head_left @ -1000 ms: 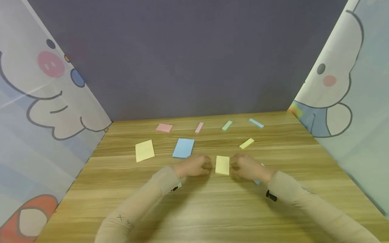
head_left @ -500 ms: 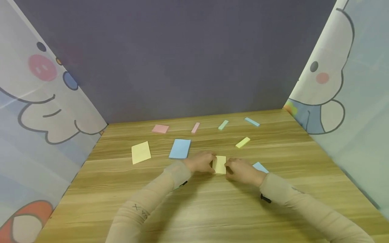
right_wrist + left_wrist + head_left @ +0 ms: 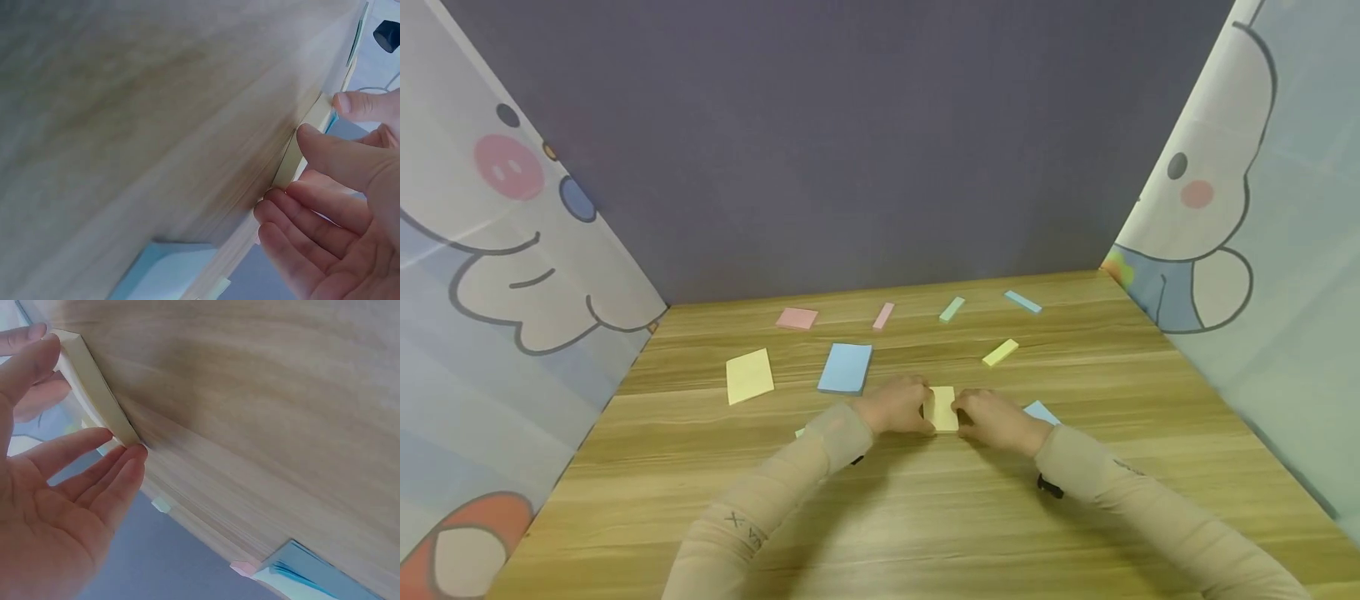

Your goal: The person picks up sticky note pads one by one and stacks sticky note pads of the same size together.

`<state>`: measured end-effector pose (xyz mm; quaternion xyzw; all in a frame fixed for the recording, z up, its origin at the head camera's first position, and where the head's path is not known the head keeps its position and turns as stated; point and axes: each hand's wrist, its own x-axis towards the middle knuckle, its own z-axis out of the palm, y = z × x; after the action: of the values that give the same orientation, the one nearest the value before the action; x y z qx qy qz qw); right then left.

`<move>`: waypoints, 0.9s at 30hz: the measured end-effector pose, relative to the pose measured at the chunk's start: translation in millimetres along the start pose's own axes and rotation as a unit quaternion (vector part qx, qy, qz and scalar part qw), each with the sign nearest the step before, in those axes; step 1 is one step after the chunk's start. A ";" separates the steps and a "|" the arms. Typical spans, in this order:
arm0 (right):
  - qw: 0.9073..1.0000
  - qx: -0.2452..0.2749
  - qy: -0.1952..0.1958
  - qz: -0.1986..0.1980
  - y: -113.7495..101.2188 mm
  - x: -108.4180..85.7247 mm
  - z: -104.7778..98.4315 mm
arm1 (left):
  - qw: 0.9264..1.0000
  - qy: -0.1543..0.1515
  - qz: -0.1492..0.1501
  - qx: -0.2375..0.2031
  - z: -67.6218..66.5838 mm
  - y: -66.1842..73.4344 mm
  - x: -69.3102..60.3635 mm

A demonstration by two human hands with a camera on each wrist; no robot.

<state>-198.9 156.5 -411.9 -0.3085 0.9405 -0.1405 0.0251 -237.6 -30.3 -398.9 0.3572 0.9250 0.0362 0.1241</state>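
Note:
A small yellow sticky note pad (image 3: 942, 408) lies flat on the wooden table between my two hands. My left hand (image 3: 897, 406) grips its left side, the thumb at the near corner and the fingertips at the far one. From the other side my right hand (image 3: 1000, 421) holds the pad's right edge in the same way, fingers bent. In the left wrist view the thick edge of the yellow pad (image 3: 103, 394) shows between thumb and fingers. The right wrist view shows the yellow pad (image 3: 289, 169) standing out against the tabletop, its face hidden.
Around lie a larger yellow pad (image 3: 749, 377), a blue pad (image 3: 846, 368), a pink pad (image 3: 797, 318) and narrow pink (image 3: 883, 316), green (image 3: 952, 309), blue (image 3: 1023, 302) and yellow strips (image 3: 1001, 352). Another blue pad (image 3: 1042, 412) is partly behind my right hand. A dark panel (image 3: 880, 167) stands behind.
Both hands have closed in from either side of the small yellow pad and now grip its edges. The head view has shifted slightly. The other pads and strips stay where they were.

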 end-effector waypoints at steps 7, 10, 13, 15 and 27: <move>0.998 0.047 -0.011 0.026 3.3 5.0 -0.1 | 0.999 0.002 -0.022 -0.030 6.7 -3.4 -1.3; 0.997 0.068 -0.013 0.036 4.2 7.2 -0.8 | 0.999 0.005 -0.028 -0.042 8.2 -4.7 -2.7; 0.996 0.073 -0.016 0.042 5.0 9.1 -0.8 | 0.999 0.012 -0.023 -0.044 8.2 -4.9 -4.3; 0.996 0.075 -0.019 0.042 5.5 10.0 -1.2 | 0.999 0.017 -0.017 -0.043 7.7 -4.6 -5.1; 0.996 0.073 -0.034 0.040 8.6 16.6 -3.3 | 0.999 0.037 -0.007 -0.035 8.8 -6.9 -4.5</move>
<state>-217.7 154.2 -410.5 -0.2722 0.9379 -0.1971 0.0857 -236.7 -38.6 -407.6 0.3447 0.9296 0.0807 0.1023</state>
